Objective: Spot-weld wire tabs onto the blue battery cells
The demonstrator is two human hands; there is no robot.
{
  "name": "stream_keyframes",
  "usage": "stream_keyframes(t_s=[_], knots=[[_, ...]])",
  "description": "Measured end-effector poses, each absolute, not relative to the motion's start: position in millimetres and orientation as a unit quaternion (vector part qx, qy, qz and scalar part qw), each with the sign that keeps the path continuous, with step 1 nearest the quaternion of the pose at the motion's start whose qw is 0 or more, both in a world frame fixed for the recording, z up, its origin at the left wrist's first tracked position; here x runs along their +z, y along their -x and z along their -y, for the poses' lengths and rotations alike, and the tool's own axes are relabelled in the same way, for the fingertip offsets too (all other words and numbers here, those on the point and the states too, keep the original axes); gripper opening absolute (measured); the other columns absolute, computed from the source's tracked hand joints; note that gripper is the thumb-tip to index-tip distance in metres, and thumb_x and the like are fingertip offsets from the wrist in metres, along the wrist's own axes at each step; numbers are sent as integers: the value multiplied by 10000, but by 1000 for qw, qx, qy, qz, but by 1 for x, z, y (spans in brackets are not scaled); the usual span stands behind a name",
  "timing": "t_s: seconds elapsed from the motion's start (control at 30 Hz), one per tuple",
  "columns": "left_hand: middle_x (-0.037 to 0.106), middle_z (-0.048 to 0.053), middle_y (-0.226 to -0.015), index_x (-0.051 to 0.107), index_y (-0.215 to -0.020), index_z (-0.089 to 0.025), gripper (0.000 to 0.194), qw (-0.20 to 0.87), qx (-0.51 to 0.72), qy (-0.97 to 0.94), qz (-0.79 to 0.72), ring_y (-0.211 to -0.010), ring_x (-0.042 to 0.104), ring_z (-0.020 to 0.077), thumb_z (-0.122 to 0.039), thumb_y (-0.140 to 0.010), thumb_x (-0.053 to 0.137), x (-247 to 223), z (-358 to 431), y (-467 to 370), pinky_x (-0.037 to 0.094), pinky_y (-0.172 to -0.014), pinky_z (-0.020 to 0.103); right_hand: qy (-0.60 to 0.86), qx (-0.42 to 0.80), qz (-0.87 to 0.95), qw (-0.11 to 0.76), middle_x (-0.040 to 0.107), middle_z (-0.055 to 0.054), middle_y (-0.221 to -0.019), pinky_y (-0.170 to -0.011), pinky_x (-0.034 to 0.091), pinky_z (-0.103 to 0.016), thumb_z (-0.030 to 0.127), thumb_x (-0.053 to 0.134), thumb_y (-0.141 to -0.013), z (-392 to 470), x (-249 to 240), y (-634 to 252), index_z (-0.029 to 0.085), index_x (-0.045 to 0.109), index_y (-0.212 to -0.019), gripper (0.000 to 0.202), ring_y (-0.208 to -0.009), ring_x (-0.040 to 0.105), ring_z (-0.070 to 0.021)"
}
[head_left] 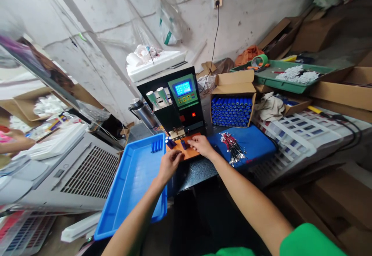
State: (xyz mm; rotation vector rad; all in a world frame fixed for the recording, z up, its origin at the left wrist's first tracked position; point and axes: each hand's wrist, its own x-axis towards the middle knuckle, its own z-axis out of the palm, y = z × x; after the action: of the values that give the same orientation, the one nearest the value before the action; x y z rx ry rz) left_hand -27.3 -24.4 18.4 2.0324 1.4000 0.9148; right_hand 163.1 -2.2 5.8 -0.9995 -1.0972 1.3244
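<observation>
A black spot welder [181, 110] with a lit blue screen stands on the dark bench, an orange board [190, 152] under its electrodes. On the board a blue battery cell [183, 144] sits below the electrode tips, and further blue cells [170, 142] stand just left of it. My left hand [170, 165] is at the board's front left edge, thumb and fingers closed together; what they hold, if anything, is too small to tell. My right hand [202, 146] reaches in from the right, fingertips pinched close beside the cell. Whatever lies between them is hidden.
A blue tray [132, 186] at left holds several blue cells [156, 146]. Red and black wire leads [232, 147] lie on a blue surface [257, 141] at right, before a carton of blue cells [231, 111]. A steel flask [143, 112] stands behind the tray. Another person's arm [16, 141] shows far left.
</observation>
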Motion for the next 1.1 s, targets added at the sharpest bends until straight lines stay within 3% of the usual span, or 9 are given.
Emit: stream_keyframes(t_s=[0.2,0.3,0.47,0.67,0.77,0.83,0.9,1.0,1.1], knots=[[634,2,-686,594,-766,-181,194,213,294,-772,-521,-590,546,128,-335,-855,517,30,28,16,410,-569,235,398,562,485,539,460,58,-485,-418,262,-201,495,660,-710,4,7,-166,180,521,-603,360,-419,374,-72],[596,-16,-665,555,-758,-184,187,218,293,-772,-520,-556,502,111,-326,-864,495,35,29,10,384,-544,225,390,538,525,532,521,43,-541,-473,333,-212,436,676,-713,6,5,-167,167,577,-657,292,-481,440,-89],[572,-15,-665,547,-753,-179,196,238,303,-769,-510,-575,497,112,-337,-861,503,35,26,0,391,-543,223,366,514,567,529,651,-16,-714,-656,448,-257,336,679,-704,7,1,-165,149,641,-733,192,-654,573,-132],[578,15,-759,572,-798,-181,173,202,335,-786,-479,-689,553,140,-324,-878,516,31,30,3,479,-652,265,383,512,546,542,618,2,-648,-591,424,-238,352,677,-711,7,2,-166,155,633,-703,202,-592,540,-116],[589,86,-1029,629,-897,-185,140,131,336,-814,-455,-988,585,209,-302,-859,565,30,33,12,504,-871,359,380,544,508,550,539,38,-548,-471,348,-213,408,669,-723,8,5,-169,165,606,-702,252,-472,450,-88],[515,117,-1275,642,-1079,-205,245,113,312,-835,-438,-1199,514,252,-273,-854,576,27,31,16,450,-1008,421,377,568,481,552,500,56,-509,-422,300,-202,434,673,-717,8,5,-171,168,592,-704,279,-421,397,-72],[445,121,-1390,589,-1249,-228,393,119,280,-855,-419,-1297,449,269,-242,-858,560,24,27,16,404,-1070,450,373,582,460,558,488,60,-501,-399,276,-194,450,679,-710,8,6,-171,167,583,-696,300,-404,375,-62],[515,131,-1301,540,-1327,-217,462,138,268,-864,-405,-1233,502,264,-230,-866,531,20,20,10,432,-1041,448,369,590,436,571,489,57,-501,-383,265,-185,457,690,-702,7,6,-171,163,579,-690,315,-399,372,-56],[590,116,-1099,532,-1337,-196,481,157,273,-852,-418,-1006,590,229,-231,-857,532,20,20,5,501,-912,403,376,591,413,583,502,50,-510,-374,262,-181,452,693,-696,7,6,-170,161,582,-693,311,-402,385,-57]])
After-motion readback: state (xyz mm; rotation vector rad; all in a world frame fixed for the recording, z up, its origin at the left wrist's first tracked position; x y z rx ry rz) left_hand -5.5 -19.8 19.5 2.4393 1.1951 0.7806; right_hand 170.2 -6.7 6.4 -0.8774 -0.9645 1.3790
